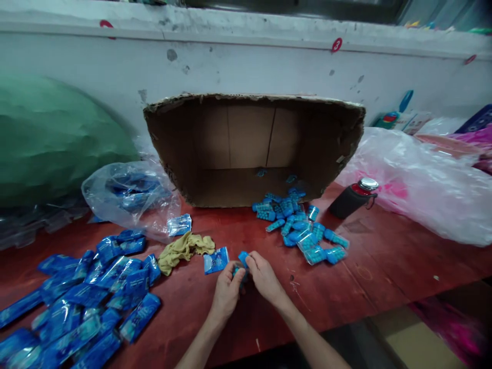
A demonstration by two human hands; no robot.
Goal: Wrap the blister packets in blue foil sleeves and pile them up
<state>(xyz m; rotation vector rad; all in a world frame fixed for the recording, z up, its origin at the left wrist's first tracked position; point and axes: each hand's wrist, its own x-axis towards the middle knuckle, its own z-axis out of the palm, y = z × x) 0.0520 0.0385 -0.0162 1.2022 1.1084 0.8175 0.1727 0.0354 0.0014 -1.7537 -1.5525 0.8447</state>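
In front of me, above the red table, my two hands are close together. My left hand (pixel 227 289) is closed round a small clear bottle of blue beads (pixel 240 272), mostly hidden by the fingers. My right hand (pixel 264 277) pinches a bright blue piece (pixel 243 256) that looks like the bottle's cap; whether it is attached is hard to tell. Just left of the hands lies a flat blue printed packet (pixel 216 260). A heap of similar bead bottles (pixel 307 238) lies to the right, spilling from the cardboard box (pixel 215 187).
Many blue packets (pixel 126 279) are piled at the left, beside a crumpled yellowish cloth (pixel 182 251). Behind them lies a clear plastic bag (pixel 132 197) near a big green bundle (pixel 57 138). A dark flask (pixel 351 199) and a whitish plastic bag (pixel 430 189) are on the right.
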